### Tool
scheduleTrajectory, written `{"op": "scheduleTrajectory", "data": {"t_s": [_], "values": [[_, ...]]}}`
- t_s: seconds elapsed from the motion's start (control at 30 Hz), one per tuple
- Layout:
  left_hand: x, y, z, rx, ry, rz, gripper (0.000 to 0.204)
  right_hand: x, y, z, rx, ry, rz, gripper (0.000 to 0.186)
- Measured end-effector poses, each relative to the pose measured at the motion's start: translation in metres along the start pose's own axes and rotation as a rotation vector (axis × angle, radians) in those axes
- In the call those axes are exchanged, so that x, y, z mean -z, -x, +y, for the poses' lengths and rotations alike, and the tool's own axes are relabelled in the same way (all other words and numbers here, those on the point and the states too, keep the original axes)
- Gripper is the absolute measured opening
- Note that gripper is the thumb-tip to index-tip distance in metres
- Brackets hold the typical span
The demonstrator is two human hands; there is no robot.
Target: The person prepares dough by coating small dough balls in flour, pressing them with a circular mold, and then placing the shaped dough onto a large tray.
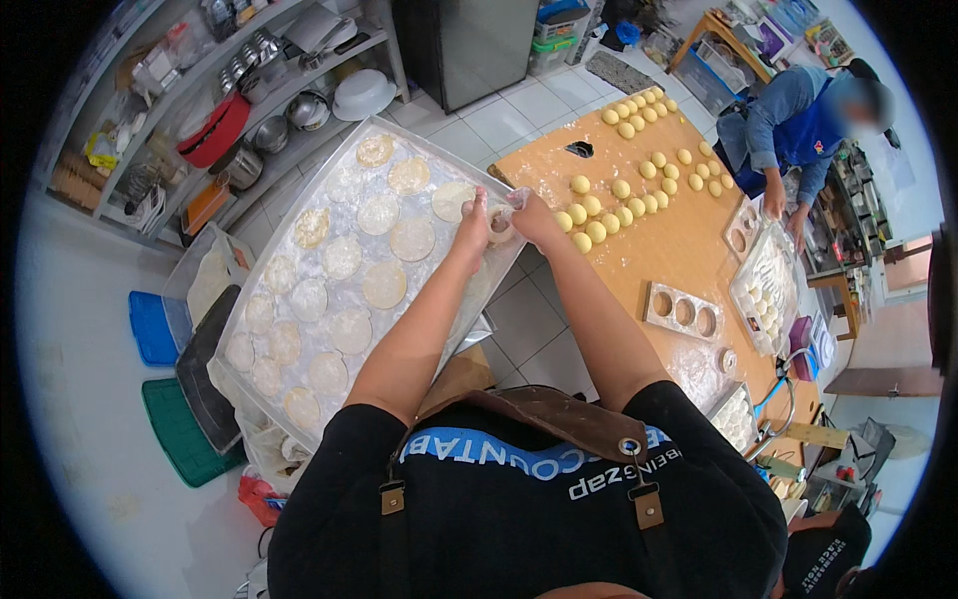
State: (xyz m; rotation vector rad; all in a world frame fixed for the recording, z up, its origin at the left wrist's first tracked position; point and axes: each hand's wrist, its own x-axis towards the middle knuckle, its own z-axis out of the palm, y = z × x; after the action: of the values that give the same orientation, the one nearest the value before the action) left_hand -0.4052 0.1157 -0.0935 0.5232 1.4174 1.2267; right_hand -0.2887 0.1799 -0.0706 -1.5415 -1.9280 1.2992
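At the right side of a large floured metal tray [469,299], my two hands come together over a small round pale piece [500,224] with a darker middle; I cannot make out whether it is dough or a ring. My left hand [473,232] is on its left side, fingers close together. My right hand [536,220] closes on its right side, partly hiding it. Several flat dough discs [384,286] lie spread over the tray, dusted with flour. Just right of my right hand, yellow dough balls [596,232] sit on the wooden table [539,165].
Wooden moulds with round holes [685,310] lie on the table. A co-worker [783,125] at the far right reaches toward a tray of dough balls [760,304]. Metal shelves [339,55] with pots stand at the far left. Plastic lids [185,429] lean near the wall.
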Motion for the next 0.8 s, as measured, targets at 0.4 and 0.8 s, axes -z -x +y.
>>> {"op": "scheduleTrajectory", "data": {"t_s": [0.4, 0.8], "values": [[0.017, 0.009, 0.008, -0.302, -0.360, 0.039, 0.068, 0.016, 0.015, -0.014, 0.203, 0.319, 0.087, 0.032], [0.033, 0.025, 0.030, -0.694, -1.563, -0.209, 0.054, 0.000, 0.043, -0.009, 0.306, 0.906, -0.020, 0.040]]}}
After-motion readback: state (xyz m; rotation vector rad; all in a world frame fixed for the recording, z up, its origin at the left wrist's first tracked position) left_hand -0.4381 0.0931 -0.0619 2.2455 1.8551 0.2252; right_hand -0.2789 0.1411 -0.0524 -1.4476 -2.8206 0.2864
